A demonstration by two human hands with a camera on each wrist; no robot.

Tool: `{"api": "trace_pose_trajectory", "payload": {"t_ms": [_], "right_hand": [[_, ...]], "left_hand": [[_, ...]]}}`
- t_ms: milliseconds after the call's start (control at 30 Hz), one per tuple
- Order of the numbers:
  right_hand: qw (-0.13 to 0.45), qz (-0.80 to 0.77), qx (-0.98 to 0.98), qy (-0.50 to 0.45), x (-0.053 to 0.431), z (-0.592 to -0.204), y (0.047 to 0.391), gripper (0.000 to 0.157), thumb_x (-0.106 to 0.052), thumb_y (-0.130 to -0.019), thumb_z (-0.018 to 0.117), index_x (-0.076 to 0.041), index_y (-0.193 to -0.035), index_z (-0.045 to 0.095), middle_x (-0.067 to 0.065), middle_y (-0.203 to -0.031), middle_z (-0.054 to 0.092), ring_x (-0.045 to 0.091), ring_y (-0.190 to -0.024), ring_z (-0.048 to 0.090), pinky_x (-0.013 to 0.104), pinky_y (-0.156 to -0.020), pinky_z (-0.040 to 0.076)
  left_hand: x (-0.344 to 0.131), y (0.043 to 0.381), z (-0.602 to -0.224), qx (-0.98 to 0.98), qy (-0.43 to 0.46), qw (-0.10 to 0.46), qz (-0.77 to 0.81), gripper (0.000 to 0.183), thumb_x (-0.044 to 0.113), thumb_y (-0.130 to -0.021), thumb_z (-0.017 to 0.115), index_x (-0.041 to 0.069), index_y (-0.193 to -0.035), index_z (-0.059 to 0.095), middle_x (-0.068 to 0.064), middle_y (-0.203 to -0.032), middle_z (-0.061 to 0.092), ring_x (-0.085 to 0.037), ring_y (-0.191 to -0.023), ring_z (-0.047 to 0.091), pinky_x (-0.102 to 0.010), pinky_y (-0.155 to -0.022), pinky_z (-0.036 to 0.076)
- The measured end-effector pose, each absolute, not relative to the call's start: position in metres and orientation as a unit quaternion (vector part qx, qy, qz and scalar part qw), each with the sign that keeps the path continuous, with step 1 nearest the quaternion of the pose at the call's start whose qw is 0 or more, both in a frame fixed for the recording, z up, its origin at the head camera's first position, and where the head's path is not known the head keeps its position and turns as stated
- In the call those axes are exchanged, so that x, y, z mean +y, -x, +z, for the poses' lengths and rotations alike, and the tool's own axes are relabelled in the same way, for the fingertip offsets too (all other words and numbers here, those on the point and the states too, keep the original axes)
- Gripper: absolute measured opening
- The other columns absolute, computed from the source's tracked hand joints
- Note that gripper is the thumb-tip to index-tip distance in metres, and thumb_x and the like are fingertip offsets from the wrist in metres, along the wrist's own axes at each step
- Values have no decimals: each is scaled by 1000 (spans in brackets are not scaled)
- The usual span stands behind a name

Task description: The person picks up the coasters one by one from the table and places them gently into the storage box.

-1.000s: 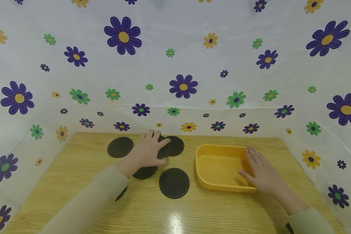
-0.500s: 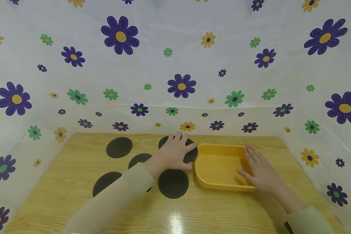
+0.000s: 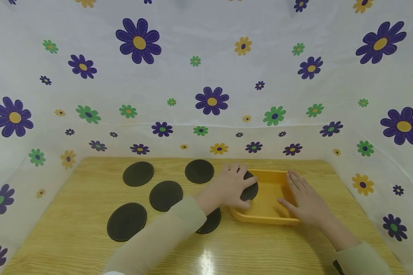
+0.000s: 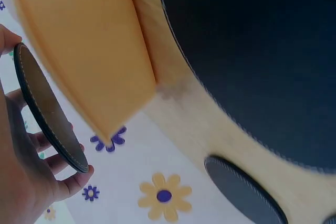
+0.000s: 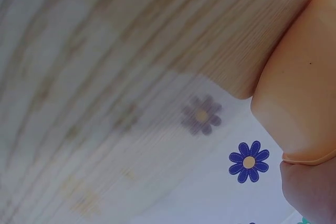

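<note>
A round black coaster [image 3: 250, 187] with a stitched rim is held by its edge between the spread fingers and thumb of my left hand [image 3: 230, 186]. In the left wrist view this coaster [image 4: 50, 111] is tilted, its brownish underside showing. The hand is over the left end of a yellow-orange plastic tub [image 3: 266, 220]. My right hand [image 3: 308, 202] rests at the tub's right wall, fingers straight along it and thumb reaching inside. Only a small part of that hand shows in the right wrist view, touching the tub's rim [image 5: 310, 160].
Several more black coasters lie flat on the wooden table [image 3: 254, 248], including one at the back left [image 3: 138, 173] and one at the front left [image 3: 127, 222]. The left forearm partly covers another coaster [image 3: 210, 221]. A flower-print cloth [image 3: 179, 76] encloses the back and sides.
My left hand has carried the coaster rightward, from among the other coasters to over the tub's left end. Coasters behind that arm have come into view. The right hand stays at the tub.
</note>
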State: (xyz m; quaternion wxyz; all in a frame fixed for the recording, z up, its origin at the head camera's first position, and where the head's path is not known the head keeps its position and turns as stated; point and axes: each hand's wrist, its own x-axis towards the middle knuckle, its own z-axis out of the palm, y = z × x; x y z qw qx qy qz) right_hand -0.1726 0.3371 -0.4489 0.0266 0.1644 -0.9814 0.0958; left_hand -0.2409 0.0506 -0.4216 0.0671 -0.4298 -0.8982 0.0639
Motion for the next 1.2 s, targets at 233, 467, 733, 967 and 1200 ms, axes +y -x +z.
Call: {"api": "trace_pose_trajectory", "payload": {"t_ms": [233,467,733,967,1200], "right_hand": [[27,102,-981,-161,335,-447,172,92,-52,-107,54,12,-164,20,30,-174,15,48,-162,19,30,-132,-10],[19,104,-983,-152,334,-445,173,93,-53,-105,56,11,-164,21,29,-175,16,47,-162,19,45,-135,4],[22,100,-983,-154,335,-447,172,92,-52,-106,55,11,-164,21,29,-174,16,47,-162,18,37,-135,-3],[26,102,-982,-155,335,-447,172,92,-52,-106,56,11,-164,22,30,-174,18,47,-162,19,29,-132,-9],[32,105,-982,-155,334,-448,172,92,-51,-105,56,12,-163,22,30,-174,18,48,-161,20,31,-132,-7]], "left_hand": [[67,236,-430,-891,443,66,75,74,67,-92,58,40,-159,45,-9,-157,49,-31,-142,51,-52,-114,45],[75,235,-436,-891,445,53,76,73,68,-94,59,41,-160,44,-7,-155,49,-28,-139,50,-49,-115,45],[85,235,-442,-890,448,11,81,74,70,-97,57,43,-163,39,-5,-160,45,-28,-144,46,-49,-118,42],[89,232,-444,-893,441,-9,95,72,70,-98,57,43,-163,38,-3,-162,44,-27,-147,46,-46,-119,43],[89,231,-443,-896,431,-21,107,71,70,-99,55,42,-163,40,-2,-162,44,-24,-147,46,-45,-118,43]]}}
